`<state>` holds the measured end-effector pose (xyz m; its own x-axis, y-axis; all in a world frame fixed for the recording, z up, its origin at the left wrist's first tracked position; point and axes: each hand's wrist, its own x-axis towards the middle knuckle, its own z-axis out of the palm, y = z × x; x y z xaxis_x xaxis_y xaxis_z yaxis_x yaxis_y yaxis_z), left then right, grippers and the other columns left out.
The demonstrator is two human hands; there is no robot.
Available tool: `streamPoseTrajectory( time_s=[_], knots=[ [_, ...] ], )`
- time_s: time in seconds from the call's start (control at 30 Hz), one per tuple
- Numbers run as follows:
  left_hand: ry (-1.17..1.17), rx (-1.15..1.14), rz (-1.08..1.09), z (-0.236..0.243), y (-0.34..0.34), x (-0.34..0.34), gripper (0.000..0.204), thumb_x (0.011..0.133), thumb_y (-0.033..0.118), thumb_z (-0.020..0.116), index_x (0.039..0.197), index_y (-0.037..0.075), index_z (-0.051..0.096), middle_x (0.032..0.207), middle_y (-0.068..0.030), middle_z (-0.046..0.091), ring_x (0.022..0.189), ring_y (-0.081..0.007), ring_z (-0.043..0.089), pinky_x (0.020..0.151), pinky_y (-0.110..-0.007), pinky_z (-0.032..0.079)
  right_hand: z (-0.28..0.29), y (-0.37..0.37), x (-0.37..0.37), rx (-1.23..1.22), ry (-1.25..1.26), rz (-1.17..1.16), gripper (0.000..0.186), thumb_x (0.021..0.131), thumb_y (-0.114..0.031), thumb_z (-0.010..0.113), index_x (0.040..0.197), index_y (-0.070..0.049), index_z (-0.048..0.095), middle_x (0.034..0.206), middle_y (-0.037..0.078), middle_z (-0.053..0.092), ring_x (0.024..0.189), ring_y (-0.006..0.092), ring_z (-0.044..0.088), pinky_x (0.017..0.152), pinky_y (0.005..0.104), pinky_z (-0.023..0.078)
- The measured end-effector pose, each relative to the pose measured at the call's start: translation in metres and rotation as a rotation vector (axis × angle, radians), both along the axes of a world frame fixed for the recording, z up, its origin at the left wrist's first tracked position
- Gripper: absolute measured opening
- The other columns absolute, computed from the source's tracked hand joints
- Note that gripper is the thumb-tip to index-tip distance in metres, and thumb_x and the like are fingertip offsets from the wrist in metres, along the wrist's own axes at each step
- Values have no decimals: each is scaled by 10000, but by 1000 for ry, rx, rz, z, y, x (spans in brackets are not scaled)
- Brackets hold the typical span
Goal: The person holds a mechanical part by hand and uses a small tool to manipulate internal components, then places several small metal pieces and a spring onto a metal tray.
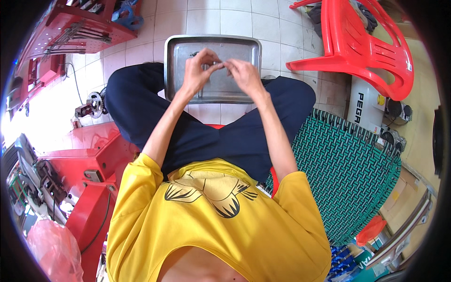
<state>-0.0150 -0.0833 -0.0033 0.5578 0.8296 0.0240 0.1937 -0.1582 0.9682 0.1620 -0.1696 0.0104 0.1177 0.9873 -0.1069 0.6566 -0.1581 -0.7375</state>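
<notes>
Over a shallow grey metal tray (253, 47) on the floor between my knees, my two hands meet with their fingertips together. My left hand (199, 70) is closed in a pinch, thumb against finger. From the other side my right hand (244, 75) pinches at the same spot. Whatever sits between the fingertips is too small to name. In the tray, a small dark part (193, 54) lies beside my left hand. A thin metal piece (200, 93) shows lower down, partly hidden by that hand.
A red plastic chair (343, 51) stands at the far right, with a green woven seat (347, 169) nearer me. At left are a red tool rack (84, 35), a bicycle crankset (94, 105) and a red metal cabinet (89, 160). White tiles (235, 21) cover the floor.
</notes>
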Motion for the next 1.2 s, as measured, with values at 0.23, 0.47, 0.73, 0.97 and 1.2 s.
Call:
streamPoseTrajectory(
  time_s=[0.23,0.47,0.73,0.97,1.2],
  knots=[
    [-2,25,13,58,-38,-21,246,847,53,813,1010,8,634,927,-85,776,891,-162,755,787,-303,567,51,-38,-36,52,-6,-97,350,1070,-333,514,920,-61,675,775,183,679,765,435,657,657,496,489],
    [-82,182,87,108,-44,-19,239,830,4,808,993,13,632,906,-93,769,884,-210,774,781,-311,568,111,-38,-34,-19,179,-100,491,1091,-409,455,874,-19,658,683,207,634,732,436,644,657,474,472],
    [-141,208,125,146,-48,-14,269,841,-14,804,1020,-1,603,917,-93,761,861,-180,760,774,-300,569,159,-35,-28,83,110,-28,389,1079,-335,485,933,-6,633,802,212,673,797,455,651,674,484,489],
    [-288,-1,138,159,-41,-10,269,866,-42,774,1052,-2,583,938,-102,757,880,-164,752,790,-277,572,176,-28,-24,298,-262,25,168,980,-211,649,985,-43,651,869,126,672,780,383,660,686,464,512],
    [-320,26,148,174,-39,-10,270,866,-45,776,1056,-8,587,942,-100,755,877,-150,742,805,-274,576,185,-20,-23,518,-148,-65,217,857,-198,789,980,-60,675,880,75,700,800,301,676,714,407,531]
  ],
)
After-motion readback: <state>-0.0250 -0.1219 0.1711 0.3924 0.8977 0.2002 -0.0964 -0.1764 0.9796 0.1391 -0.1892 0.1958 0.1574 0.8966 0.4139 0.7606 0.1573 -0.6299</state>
